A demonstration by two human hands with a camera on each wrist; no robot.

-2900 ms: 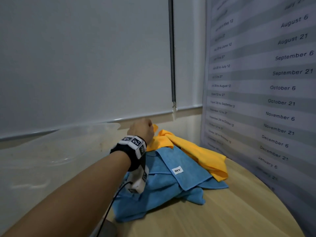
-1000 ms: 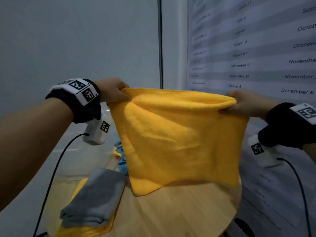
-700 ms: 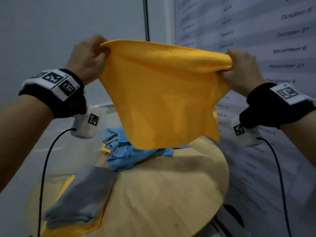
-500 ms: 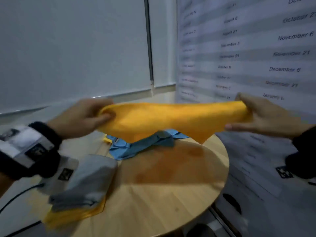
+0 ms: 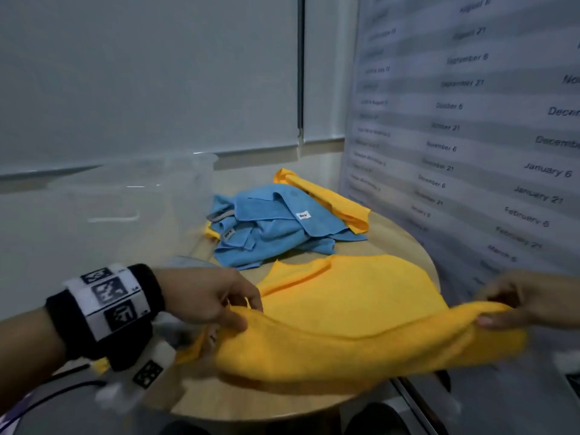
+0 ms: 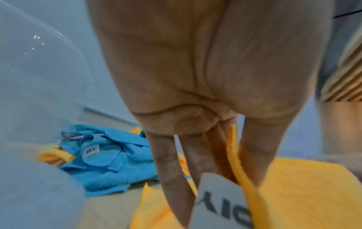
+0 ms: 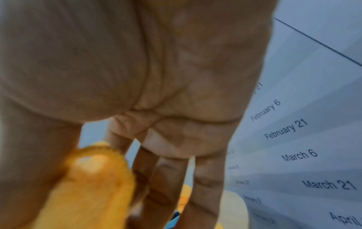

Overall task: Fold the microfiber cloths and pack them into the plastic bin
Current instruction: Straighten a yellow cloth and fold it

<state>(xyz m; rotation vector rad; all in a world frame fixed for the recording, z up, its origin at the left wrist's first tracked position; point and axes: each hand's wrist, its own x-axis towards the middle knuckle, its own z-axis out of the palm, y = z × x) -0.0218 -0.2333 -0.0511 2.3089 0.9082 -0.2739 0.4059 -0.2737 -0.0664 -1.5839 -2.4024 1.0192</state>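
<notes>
A yellow microfiber cloth (image 5: 345, 312) lies spread over the near half of the round wooden table (image 5: 405, 243). My left hand (image 5: 216, 299) pinches its near left corner, and my right hand (image 5: 521, 306) pinches the near right corner. In the left wrist view the yellow cloth (image 6: 293, 193) sits between thumb and fingers (image 6: 172, 170), a white label (image 6: 221, 204) hanging by them. In the right wrist view the yellow cloth (image 7: 88, 186) is pinched by the thumb. The clear plastic bin (image 5: 175, 183) stands at the back left, and its wall (image 6: 39, 77) shows in the left wrist view.
A heap of blue cloths (image 5: 273, 227) with another yellow cloth (image 5: 326, 196) under it lies at the far side of the table. The same blue cloths (image 6: 105, 156) show in the left wrist view. A wall chart of dates (image 5: 470, 136) stands close on the right.
Both hands took the yellow cloth from the heap, held it up stretched by its top corners, then swung it down. It now lies flat on the table, near edge still held.
</notes>
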